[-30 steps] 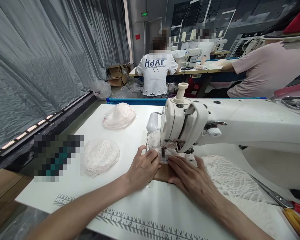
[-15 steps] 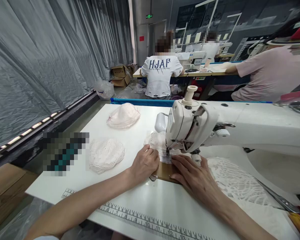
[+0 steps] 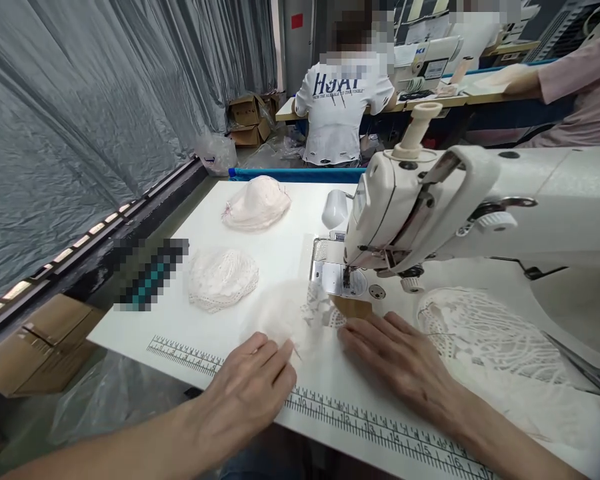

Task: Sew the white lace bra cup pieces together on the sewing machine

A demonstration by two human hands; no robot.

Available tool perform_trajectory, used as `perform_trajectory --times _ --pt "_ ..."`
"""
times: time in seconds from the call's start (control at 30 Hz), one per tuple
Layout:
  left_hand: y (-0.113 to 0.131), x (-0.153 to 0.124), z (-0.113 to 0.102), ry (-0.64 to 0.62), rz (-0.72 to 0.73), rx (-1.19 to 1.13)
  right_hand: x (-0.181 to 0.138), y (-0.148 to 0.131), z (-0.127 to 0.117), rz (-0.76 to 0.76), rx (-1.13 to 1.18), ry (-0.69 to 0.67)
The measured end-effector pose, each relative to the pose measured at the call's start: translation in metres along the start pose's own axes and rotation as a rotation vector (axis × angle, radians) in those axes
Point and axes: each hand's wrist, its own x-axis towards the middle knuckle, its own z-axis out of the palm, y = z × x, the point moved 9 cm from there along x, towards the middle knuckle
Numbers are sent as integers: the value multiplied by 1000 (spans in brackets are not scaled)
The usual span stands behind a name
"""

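A sheer white lace piece (image 3: 275, 310) lies on the white sewing table in front of the sewing machine (image 3: 380, 207), its patterned edge near the brown flat piece (image 3: 353, 307). My left hand (image 3: 257, 377) is closed at the near edge of this lace, fingertips pinching it. My right hand (image 3: 400, 357) lies flat, fingers stretched out, fingertips over the brown piece and beside the lace edge. The presser foot (image 3: 347, 277) stands over the metal needle plate (image 3: 325, 273), with no lace under it. My right thumb is mostly hidden.
Two white lace stacks, one rounded (image 3: 257, 203) and one flatter (image 3: 223, 280), sit at left. More lace (image 3: 490, 333) and scissors (image 3: 587, 367) lie at right. A ruler scale (image 3: 355, 420) runs along the front edge. Co-workers sit beyond; a cardboard box (image 3: 40, 343) stands at lower left.
The lace has come out from under the presser foot toward me and left. My left hand has moved down and left with it; my right hand stays near the brown piece. The view has tilted down.
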Motion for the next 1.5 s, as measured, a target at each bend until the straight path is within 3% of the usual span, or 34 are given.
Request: perform_trajectory --times 0.1,0.23,0.3,0.37,0.57,0.77,1.5 --pt "-5 9 -2 -93 -23 -179 -2 -5 -4 -20 66 22" --pt "-15 64 -2 -34 -6 -270 -4 -7 -9 -26 122 71" --pt "-15 90 11 -89 93 -349 -5 -7 -12 -26 133 93" --pt "-24 103 28 -163 101 -441 -6 -5 -13 -21 139 85" --pt "-71 91 45 -107 -132 -613 -6 3 -7 7 152 28" --pt "-80 91 55 -88 -310 -635 -9 15 5 88 151 -5" --pt "-74 96 62 -127 -318 -615 -9 13 11 54 131 -43"
